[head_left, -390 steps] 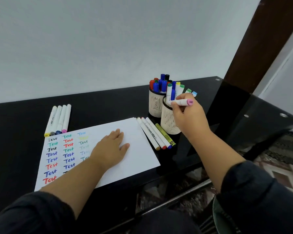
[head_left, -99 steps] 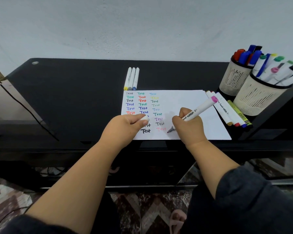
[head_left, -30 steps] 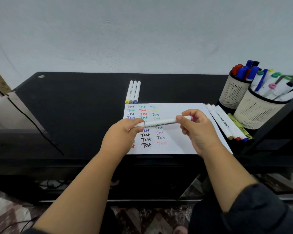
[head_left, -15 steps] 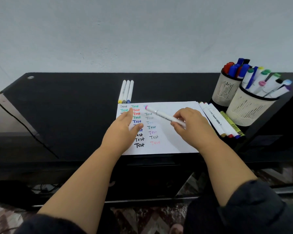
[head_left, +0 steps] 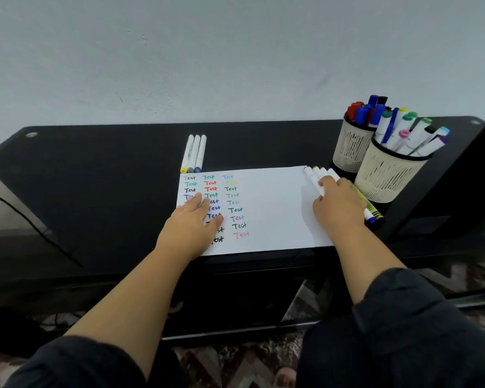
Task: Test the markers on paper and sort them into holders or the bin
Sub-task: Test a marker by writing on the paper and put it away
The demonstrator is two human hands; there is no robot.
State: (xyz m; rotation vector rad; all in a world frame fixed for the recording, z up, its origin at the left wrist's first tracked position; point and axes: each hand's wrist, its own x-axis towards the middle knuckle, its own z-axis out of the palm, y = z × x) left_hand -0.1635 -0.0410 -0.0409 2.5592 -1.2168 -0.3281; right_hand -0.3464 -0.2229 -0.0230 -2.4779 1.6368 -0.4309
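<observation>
The markers (head_left: 319, 175) of the row at the right edge of the paper (head_left: 272, 203) lie side by side on the black surface (head_left: 101, 186), and their long axes run from far-left to near-right, so the white ends point away toward the wall and the coloured ends, one blue and one yellow-green with black marks, point toward the person. The right hand (head_left: 338, 204) lies on top of the middle of this row, fingers bent down over the white barrels and touching them; I cannot tell whether it really grips one marker or only rests on them, because the hand hides the contact. Only the far tips and the near ends of the markers show on both sides of the hand. The left hand (head_left: 192, 222) lies flat and relaxed on the left part of the paper, fingers straight, covering some of the coloured words "Test" written there in three columns. Just beyond the far-left corner of the paper three more white markers (head_left: 194, 154) lie close together, their long axes going nearly straight away from the person, coloured caps toward the paper. At the right, behind the row, two mesh holders (head_left: 387, 175) stand upright and touching each other, both filled with markers that stand or lean in them.
</observation>
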